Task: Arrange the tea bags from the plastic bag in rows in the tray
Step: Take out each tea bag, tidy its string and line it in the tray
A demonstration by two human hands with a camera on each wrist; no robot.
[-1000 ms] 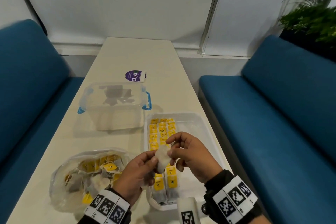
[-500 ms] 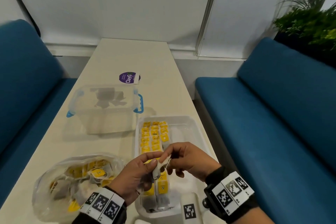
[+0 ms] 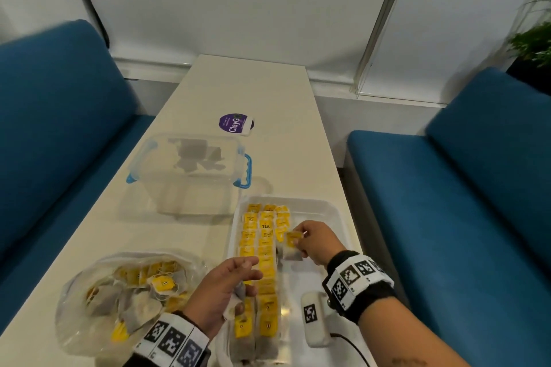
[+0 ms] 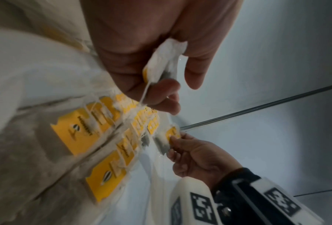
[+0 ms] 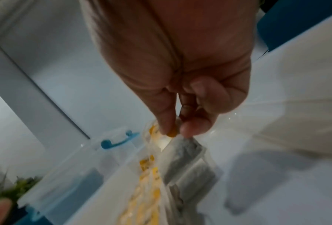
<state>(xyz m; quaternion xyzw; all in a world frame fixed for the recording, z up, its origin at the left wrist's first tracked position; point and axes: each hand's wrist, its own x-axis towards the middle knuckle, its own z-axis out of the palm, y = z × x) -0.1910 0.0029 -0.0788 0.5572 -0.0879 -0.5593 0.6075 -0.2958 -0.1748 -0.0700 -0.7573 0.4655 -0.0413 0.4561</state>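
Note:
A clear tray (image 3: 338, 219) lies on the table's right side with rows of yellow-tagged tea bags (image 3: 264, 250) in it. My right hand (image 3: 299, 238) pinches one tea bag (image 3: 291, 251) by its yellow tag at the near end of the short third row; the bag (image 5: 182, 156) hangs low over the tray floor from that hand (image 5: 175, 132). My left hand (image 3: 247, 280) hovers over the near rows and grips another tea bag (image 4: 164, 64), whose string trails down. The plastic bag (image 3: 119, 292) of loose tea bags lies to the left.
A clear lidded box with blue clips (image 3: 187, 170) stands beyond the plastic bag, a purple round label (image 3: 235, 124) farther back. Blue benches (image 3: 59, 134) flank the table on both sides. A white marker block (image 3: 313, 319) hangs by my right wrist over the tray.
The two hands, held together over the tray on a tea bag, have parted. My right hand moved forward to the third row with a bag; my left dropped back, keeping another.

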